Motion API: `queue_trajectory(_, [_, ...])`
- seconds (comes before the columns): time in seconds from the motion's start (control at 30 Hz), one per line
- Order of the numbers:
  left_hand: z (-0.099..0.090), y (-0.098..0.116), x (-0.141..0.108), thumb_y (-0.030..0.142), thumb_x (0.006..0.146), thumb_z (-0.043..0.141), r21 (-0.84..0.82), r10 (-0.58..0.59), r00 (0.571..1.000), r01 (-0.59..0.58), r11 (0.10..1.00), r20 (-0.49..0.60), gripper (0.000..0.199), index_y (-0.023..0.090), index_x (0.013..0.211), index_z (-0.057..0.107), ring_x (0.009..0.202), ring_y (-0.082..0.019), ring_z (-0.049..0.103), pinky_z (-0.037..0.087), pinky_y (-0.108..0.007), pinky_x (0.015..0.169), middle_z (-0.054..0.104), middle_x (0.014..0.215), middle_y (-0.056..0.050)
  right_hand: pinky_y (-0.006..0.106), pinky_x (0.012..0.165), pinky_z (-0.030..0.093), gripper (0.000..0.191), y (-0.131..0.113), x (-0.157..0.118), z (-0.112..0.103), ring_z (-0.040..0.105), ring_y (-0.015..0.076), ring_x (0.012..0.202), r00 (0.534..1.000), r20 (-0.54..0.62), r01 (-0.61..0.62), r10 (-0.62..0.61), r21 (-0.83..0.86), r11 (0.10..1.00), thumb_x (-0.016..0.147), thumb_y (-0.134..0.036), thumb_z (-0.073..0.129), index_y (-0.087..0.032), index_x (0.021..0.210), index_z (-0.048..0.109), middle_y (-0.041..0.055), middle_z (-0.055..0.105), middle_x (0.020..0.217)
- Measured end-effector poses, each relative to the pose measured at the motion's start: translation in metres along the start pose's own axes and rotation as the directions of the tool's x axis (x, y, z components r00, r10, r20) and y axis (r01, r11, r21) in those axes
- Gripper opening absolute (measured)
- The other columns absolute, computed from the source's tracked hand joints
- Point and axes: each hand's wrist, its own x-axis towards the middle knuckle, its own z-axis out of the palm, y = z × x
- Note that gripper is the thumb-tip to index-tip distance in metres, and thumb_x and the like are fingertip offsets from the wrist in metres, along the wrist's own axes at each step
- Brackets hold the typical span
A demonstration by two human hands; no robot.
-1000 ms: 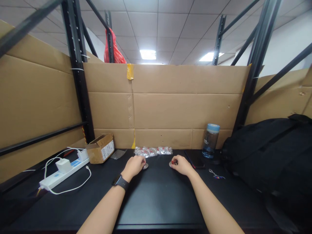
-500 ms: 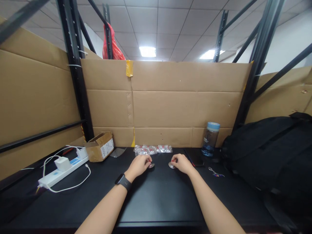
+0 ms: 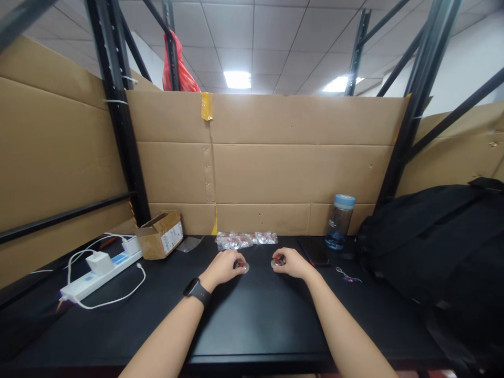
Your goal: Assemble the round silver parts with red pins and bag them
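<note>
My left hand [image 3: 227, 266], with a dark watch on its wrist, is closed round a small round clear disc [image 3: 246, 268] with red on it, at the middle of the black table. To its right, my right hand [image 3: 291, 263] has its fingers curved round a similar clear disc [image 3: 275, 264] with red on it. Fingers partly cover both discs. Behind the hands lies a row of clear plastic packets [image 3: 246, 240] with red parts inside, near the cardboard wall.
On the left of the table [image 3: 260, 336] are a white power strip [image 3: 94, 278] with cables and an open cardboard box [image 3: 160, 239]. A bottle [image 3: 339, 223], a dark phone [image 3: 318, 255], a small keychain [image 3: 348, 277] and a black backpack [image 3: 437, 262] lie to the right.
The fingers of both hands have shifted round the discs, which now show more of their red parts. The camera view has moved very slightly.
</note>
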Motion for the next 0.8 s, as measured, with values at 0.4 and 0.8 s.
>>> queue_trajectory(0.4, [-0.016,-0.025,0.001,0.037,0.094,0.054,0.08,-0.191,0.956,0.213,0.974,-0.222,0.028,0.024,0.111,0.072,0.12,-0.029,0.059,0.041,-0.041,0.103,0.069,0.124,-0.01,0.024,0.07,0.047,0.014,0.003,0.001,-0.002,0.069,0.0165,0.073,1.0,0.011,0.001,-0.001,0.027,1.0,0.077,-0.024,0.071,-0.018,0.088,0.077,0.0045,0.078,0.085])
queue_trajectory(0.8, [-0.051,-0.097,-0.037,0.027,0.087,0.055,0.095,-0.698,0.533,0.821,0.563,-0.478,0.027,0.022,0.098,0.079,0.098,-0.038,0.069,0.048,-0.048,0.084,0.076,0.101,-0.018,0.025,0.07,0.048,0.016,-0.002,0.0,-0.004,0.07,0.0178,0.074,1.0,0.03,0.001,-0.002,0.039,0.999,0.08,-0.028,0.069,-0.017,0.089,0.076,0.0071,0.078,0.085])
